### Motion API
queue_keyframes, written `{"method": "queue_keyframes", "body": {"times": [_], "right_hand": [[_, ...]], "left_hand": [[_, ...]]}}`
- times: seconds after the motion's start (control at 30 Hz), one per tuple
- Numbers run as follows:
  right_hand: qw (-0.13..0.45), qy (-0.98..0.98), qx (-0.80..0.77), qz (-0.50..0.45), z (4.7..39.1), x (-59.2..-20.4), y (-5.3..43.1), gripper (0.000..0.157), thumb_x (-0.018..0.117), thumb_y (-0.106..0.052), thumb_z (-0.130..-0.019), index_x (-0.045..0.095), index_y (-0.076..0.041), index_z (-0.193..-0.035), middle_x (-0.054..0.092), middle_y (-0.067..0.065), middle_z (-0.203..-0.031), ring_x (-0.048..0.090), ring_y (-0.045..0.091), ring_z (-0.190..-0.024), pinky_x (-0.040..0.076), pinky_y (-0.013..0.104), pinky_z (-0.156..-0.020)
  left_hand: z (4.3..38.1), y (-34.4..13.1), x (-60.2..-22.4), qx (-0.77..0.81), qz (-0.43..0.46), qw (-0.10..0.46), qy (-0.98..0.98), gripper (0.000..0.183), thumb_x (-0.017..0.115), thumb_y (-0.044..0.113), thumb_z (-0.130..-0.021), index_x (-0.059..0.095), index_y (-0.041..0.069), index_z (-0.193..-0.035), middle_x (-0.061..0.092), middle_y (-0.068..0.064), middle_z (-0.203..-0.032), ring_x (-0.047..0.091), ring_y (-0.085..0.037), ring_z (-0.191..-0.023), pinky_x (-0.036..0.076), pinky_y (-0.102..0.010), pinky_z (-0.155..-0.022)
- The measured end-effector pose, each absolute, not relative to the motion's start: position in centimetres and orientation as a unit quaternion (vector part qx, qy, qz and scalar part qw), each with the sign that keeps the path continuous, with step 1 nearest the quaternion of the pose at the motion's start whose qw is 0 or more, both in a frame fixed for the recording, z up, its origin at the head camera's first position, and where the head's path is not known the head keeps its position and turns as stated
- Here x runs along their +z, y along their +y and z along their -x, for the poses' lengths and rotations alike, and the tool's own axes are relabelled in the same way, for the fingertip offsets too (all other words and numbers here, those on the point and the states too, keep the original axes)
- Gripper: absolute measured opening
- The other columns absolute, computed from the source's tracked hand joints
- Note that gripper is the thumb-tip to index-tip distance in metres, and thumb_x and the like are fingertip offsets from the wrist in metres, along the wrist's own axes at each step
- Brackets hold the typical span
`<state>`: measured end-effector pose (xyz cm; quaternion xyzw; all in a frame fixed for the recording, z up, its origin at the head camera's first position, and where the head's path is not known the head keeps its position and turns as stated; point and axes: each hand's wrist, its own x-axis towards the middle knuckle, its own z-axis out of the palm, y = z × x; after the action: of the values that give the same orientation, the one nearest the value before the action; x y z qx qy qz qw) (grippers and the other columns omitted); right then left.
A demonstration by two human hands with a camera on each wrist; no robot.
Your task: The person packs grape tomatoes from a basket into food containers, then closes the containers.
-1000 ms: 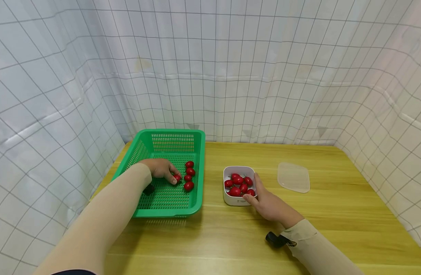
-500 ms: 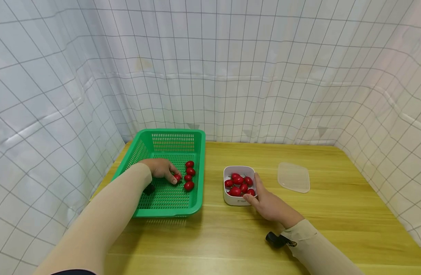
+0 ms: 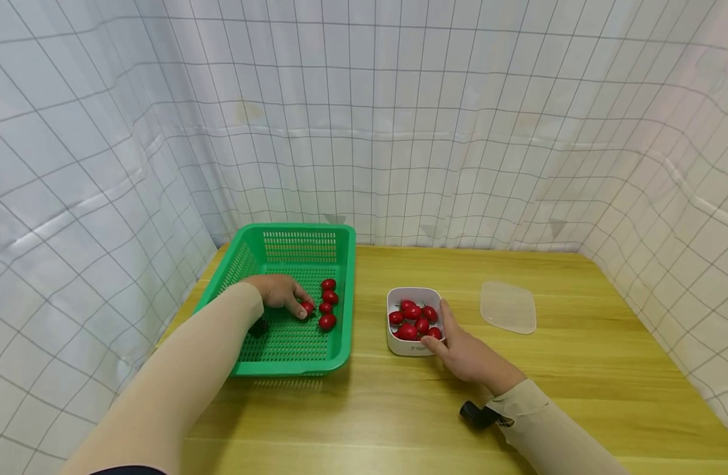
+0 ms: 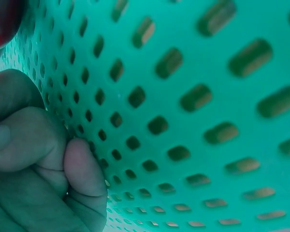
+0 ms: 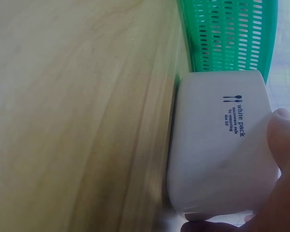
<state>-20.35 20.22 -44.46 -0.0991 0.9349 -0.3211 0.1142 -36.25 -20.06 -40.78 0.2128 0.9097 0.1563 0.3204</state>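
Note:
Inside the green basket [image 3: 347,297], my left hand [image 3: 278,292] pinches a red cherry tomato [image 3: 307,308] between thumb and fingers, low near the basket floor. Several more cherry tomatoes [image 3: 327,322] lie in a rough row just to its right. Curled fingers [image 4: 31,140] show beside the perforated green plastic in the left wrist view. My right hand [image 3: 467,353] grips the right side of a white food container [image 3: 406,348], its thumb at the front corner. Several cherry tomatoes [image 3: 408,331] sit in the container. Printed lettering marks the container's wall [image 5: 217,154] in the right wrist view.
A translucent lid [image 3: 508,307] lies flat on the wooden table [image 3: 364,422], right of the container. White grid-patterned curtains [image 3: 399,132] enclose the table at the back and sides. A black wrist camera [image 3: 476,415] sits by the right wrist.

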Motion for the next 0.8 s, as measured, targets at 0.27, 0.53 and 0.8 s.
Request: {"method": "queue_keyframes", "body": {"times": [0.27,0.53,0.8], "right_hand": [[0.117,0.935,-0.320,0.099,20.4,-44.5,20.3,0.100,0.049,-0.056,-0.108,-0.010,0.001,-0.166,0.019,0.029,-0.172,0.038,0.049,-0.152,0.031,0.062,-0.125],[0.120,0.930,-0.331,0.105,20.3,-44.6,20.3,0.101,0.049,-0.054,-0.109,-0.012,0.003,-0.166,0.008,0.028,-0.174,0.029,0.049,-0.156,0.026,0.062,-0.127],[0.121,0.931,-0.332,0.089,20.2,-44.4,20.2,0.103,0.052,-0.058,-0.106,-0.010,-0.002,-0.167,0.018,0.027,-0.173,0.036,0.049,-0.153,0.029,0.062,-0.126]], "left_hand": [[36.2,-20.1,-40.8,0.155,-0.210,0.319,0.911,0.045,0.077,0.044,-0.095,0.073,0.027,-0.136,0.057,-0.013,-0.155,0.041,-0.044,-0.151,0.035,-0.060,-0.122],[35.9,-19.9,-40.7,0.156,-0.208,0.317,0.912,0.044,0.079,0.040,-0.094,0.075,0.023,-0.135,0.058,-0.013,-0.154,0.041,-0.044,-0.150,0.034,-0.061,-0.123],[36.3,-19.8,-39.1,0.126,-0.242,0.297,0.915,0.046,0.074,0.044,-0.097,0.072,0.023,-0.138,0.060,-0.012,-0.153,0.045,-0.043,-0.148,0.038,-0.060,-0.121]]}}
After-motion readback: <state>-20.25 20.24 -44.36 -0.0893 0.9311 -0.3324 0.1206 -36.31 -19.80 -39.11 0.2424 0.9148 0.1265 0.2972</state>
